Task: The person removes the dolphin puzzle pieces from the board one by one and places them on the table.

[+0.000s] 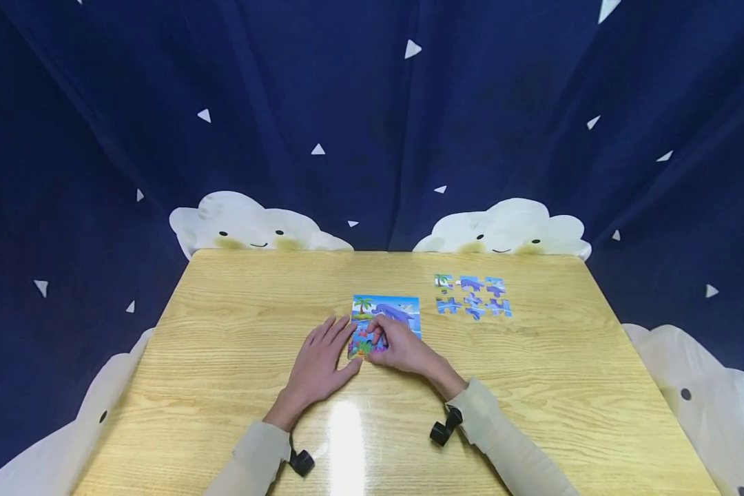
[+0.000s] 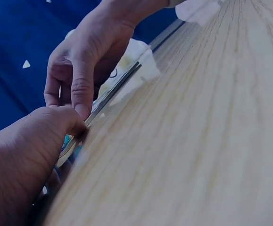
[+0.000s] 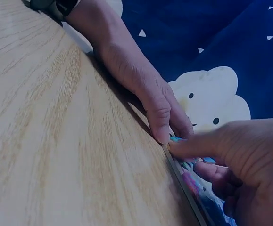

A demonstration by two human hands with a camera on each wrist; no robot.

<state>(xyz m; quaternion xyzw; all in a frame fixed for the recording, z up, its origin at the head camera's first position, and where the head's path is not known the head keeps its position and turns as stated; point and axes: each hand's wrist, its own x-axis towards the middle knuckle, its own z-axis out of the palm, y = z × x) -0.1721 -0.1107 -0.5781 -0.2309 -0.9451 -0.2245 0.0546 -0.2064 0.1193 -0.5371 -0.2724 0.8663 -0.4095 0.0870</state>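
A small jigsaw puzzle point(image 1: 411, 308) with a palm tree, a dolphin and a colourful seabed lies flat mid-table. My left hand point(image 1: 318, 366) rests beside its left edge, fingers extended and thumb at the lower left corner. Over the lower part bends my right hand point(image 1: 403, 346), fingers curled, thumb and forefinger pinching a puzzle piece point(image 3: 169, 146) near the bottom edge. Only a yellowish bit of that piece shows; the fingertips hide the rest. In the right wrist view, the left thumb tip sits right by the right thumb at the puzzle's edge.
Several loose puzzle pieces point(image 1: 473, 303) lie in two rows to the right of the puzzle, showing parts of a palm tree and a dolphin. The wooden table point(image 1: 235, 310) ends at a dark blue curtain point(image 1: 359, 103) with white triangles and clouds.
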